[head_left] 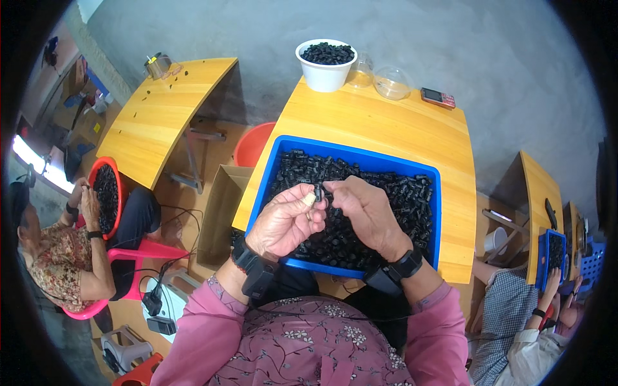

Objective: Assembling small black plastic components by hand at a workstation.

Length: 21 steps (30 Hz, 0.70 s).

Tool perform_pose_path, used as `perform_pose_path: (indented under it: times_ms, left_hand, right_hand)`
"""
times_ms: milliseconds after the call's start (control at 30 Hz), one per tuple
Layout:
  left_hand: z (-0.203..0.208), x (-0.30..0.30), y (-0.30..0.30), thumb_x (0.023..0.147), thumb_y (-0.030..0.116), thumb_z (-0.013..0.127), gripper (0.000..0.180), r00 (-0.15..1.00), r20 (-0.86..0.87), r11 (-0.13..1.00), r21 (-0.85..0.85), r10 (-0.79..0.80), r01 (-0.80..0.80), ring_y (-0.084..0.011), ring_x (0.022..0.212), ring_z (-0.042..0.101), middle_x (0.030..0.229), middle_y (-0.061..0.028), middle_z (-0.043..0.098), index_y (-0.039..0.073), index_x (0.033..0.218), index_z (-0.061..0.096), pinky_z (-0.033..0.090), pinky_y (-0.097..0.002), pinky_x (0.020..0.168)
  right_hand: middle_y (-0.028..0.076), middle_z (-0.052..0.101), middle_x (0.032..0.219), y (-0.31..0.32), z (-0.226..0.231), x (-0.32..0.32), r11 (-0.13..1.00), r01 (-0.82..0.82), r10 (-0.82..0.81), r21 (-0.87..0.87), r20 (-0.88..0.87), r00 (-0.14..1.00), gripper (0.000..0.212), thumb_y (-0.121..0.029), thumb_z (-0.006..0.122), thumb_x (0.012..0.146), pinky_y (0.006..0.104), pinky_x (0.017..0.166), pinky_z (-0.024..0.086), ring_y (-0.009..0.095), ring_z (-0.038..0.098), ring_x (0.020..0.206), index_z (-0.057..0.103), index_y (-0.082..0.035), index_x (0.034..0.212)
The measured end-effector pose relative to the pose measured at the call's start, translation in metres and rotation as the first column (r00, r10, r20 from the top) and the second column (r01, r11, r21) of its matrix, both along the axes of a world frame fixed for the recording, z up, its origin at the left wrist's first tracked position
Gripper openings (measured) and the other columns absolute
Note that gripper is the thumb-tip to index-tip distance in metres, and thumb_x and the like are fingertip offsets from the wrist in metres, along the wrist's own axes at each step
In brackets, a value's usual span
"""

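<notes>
Above the blue tray (356, 143) my two hands meet fingertip to fingertip. My left hand (283, 222) is closed in a pinch on a small black cylindrical part (318, 192); a pale cover (309, 199) sits on one of its digits. My right hand (370, 215) has its fingers curled and pressed against the same part from the other side, hiding some of it. Below both hands, many loose black cylindrical parts (399, 199) fill the tray, which rests at the near edge of the wooden table.
On the table (386, 125) stand a white tub (325, 76) heaped with black pieces, clear plastic containers (393, 83) and a phone (438, 98). A cardboard box (222, 212) and an orange basin (254, 145) are at the left. People sit working on both sides.
</notes>
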<state>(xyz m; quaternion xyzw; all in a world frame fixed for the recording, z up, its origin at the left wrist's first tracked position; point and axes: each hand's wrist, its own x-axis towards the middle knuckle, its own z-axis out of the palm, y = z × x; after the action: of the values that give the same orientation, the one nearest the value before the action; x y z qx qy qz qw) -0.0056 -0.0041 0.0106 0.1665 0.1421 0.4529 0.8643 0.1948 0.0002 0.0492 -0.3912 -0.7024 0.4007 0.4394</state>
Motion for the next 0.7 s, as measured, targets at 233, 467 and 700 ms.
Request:
perform_pose_path:
  times_ms: [233, 467, 700]
  left_hand:
    - [0.0004, -0.0002, -0.0012, 0.098, 0.004, 0.056, 0.014, 0.998, -0.007, 0.998, -0.021, 0.065, -0.065, -0.0190, 0.081, 0.064, 0.097, -0.0109, 0.067, 0.005, 0.111, 0.061, 0.053, -0.0326, 0.073]
    - [0.0028, 0.0005, -0.0015, 0.096, 0.001, 0.057, 0.015, 0.998, -0.021, 0.997, -0.037, 0.064, -0.065, -0.0184, 0.080, 0.065, 0.097, -0.0099, 0.068, 0.004, 0.110, 0.060, 0.051, -0.0322, 0.072]
    - [0.0032, 0.0013, -0.0026, 0.096, 0.002, 0.058, 0.013, 0.999, 0.004, 0.999, -0.009, 0.051, -0.051, -0.0174, 0.083, 0.066, 0.097, -0.0095, 0.068, 0.004, 0.109, 0.060, 0.049, -0.0313, 0.070]
  right_hand:
    - [0.011, 0.062, 0.084, 0.0041, -0.0046, -0.0005, 0.947, -0.089, 0.050, 0.310, 0.131, 0.990, 0.018, -0.008, 0.065, 0.092, 0.0315, 0.066, 0.051, 0.025, 0.063, 0.074, 0.066, 0.000, 0.108]
    - [0.010, 0.062, 0.083, 0.0031, -0.0044, -0.0016, 0.949, -0.072, 0.041, 0.308, 0.106, 0.993, 0.019, -0.005, 0.066, 0.090, 0.0316, 0.065, 0.052, 0.024, 0.064, 0.073, 0.068, -0.003, 0.109]
    - [0.009, 0.064, 0.083, 0.0041, -0.0075, -0.0003, 0.962, -0.056, 0.038, 0.266, 0.072, 0.997, 0.016, -0.008, 0.068, 0.091, 0.0273, 0.064, 0.049, 0.019, 0.062, 0.071, 0.071, 0.000, 0.105]
